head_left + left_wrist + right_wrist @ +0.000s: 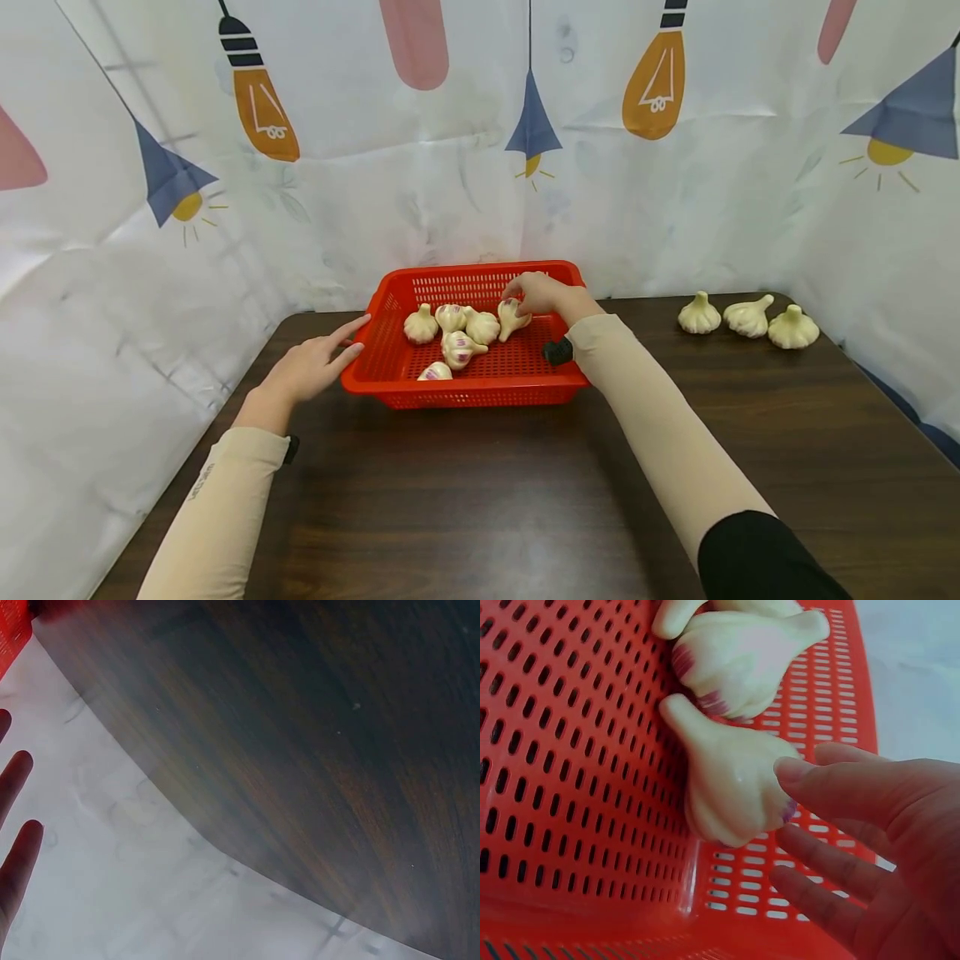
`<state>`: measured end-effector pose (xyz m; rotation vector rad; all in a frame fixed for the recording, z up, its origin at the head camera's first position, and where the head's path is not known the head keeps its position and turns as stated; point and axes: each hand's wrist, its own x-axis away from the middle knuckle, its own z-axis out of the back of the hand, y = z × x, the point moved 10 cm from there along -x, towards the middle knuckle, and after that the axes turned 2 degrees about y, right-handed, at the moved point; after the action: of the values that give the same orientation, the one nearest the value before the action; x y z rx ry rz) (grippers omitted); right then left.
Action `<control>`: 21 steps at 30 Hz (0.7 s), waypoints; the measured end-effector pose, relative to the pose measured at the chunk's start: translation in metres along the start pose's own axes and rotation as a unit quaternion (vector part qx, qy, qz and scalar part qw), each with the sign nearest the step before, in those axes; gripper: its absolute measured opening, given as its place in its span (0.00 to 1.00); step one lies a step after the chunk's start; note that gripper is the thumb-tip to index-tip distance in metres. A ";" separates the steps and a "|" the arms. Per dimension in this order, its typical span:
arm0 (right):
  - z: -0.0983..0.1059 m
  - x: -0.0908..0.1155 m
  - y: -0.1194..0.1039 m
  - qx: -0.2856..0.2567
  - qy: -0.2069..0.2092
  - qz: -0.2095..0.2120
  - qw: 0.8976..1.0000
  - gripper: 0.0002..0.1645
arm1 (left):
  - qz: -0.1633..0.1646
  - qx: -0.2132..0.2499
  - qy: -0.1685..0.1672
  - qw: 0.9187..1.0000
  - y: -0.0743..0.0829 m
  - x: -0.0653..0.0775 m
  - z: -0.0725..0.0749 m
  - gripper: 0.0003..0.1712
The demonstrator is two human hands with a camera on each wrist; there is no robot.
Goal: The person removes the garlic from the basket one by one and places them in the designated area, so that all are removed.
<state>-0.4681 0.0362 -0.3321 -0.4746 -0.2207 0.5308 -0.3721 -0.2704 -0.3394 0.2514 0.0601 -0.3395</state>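
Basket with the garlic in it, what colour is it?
Red; the basket shows best in the head view.

Head camera facing forward and down, wrist cameras closer in, red basket [495, 384] in all three

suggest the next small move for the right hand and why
Perhaps curl the right hand round the nearest bulb: its thumb reaches the bulb's edge, but the lower fingers look nearly straight, not wrapped round. The left hand, at the basket, might steady it.
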 end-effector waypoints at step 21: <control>-0.014 -0.002 0.008 0.043 -0.057 -0.029 0.997 0.32 | 0.002 0.004 -0.001 1.000 0.001 0.000 0.001 0.38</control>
<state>-0.4691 0.0354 -0.3480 -0.3531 -0.3175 0.5091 -0.3717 -0.2696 -0.3386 0.2598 0.0555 -0.3363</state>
